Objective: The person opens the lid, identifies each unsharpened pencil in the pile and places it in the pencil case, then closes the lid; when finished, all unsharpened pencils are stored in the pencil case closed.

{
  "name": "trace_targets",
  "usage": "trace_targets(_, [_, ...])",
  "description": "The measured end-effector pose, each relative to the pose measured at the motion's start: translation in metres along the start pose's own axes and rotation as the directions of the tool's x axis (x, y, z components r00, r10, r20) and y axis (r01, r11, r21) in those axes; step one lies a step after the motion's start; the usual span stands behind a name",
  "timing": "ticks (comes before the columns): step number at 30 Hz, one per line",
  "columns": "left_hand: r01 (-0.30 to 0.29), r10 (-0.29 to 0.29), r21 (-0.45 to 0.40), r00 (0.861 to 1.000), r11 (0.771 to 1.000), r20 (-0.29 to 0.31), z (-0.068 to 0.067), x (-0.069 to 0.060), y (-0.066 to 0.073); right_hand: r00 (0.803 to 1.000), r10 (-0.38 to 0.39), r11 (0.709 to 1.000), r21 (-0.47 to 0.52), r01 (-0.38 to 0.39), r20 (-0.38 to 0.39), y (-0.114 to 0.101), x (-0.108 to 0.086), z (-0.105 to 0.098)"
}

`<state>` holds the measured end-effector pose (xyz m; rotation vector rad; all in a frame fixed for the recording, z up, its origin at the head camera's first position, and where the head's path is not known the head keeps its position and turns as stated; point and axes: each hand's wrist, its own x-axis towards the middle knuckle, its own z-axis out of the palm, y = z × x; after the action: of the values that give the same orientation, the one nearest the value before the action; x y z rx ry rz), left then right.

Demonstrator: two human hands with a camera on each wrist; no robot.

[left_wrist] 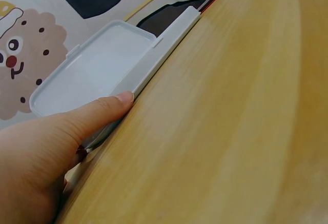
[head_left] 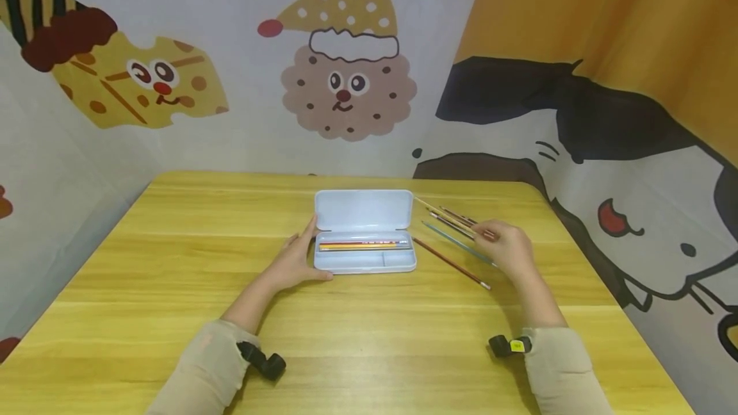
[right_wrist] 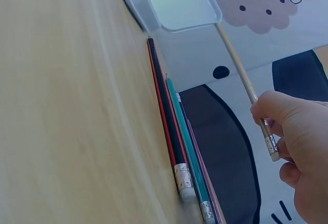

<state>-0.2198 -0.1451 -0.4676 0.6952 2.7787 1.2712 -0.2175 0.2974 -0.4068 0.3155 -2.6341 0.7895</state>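
Observation:
A white pencil case (head_left: 352,263) lies with its lid raised on the table, pencils (head_left: 363,245) in its rear compartment. At its left end is my left hand (head_left: 295,262), gripping the case with the thumb along the front edge and the fingers at the far side. My right hand (head_left: 507,250) pinches a light tan pencil (right_wrist: 237,62) near its eraser end. In the right wrist view that pencil slants up toward the lid. Below the hand lie a red-and-black striped pencil (head_left: 452,264), a teal pencil (head_left: 458,243) and a dark pencil (head_left: 451,225).
The wooden table (head_left: 357,338) carries the case near its far edge. More dark pencils (head_left: 455,215) lie behind, partly hidden by the right hand. A cartoon-printed cloth (head_left: 230,146) hangs behind the table. Each sleeve bears a small black wrist camera (head_left: 271,366).

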Motion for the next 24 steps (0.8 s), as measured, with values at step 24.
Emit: trace_targets(24, [-0.002,0.002,-0.001,1.0,1.0,-0.007,0.001,-0.001,-0.001,0.964,-0.262,0.964,0.058,0.26,0.041,-0.049,0.016,0.036])
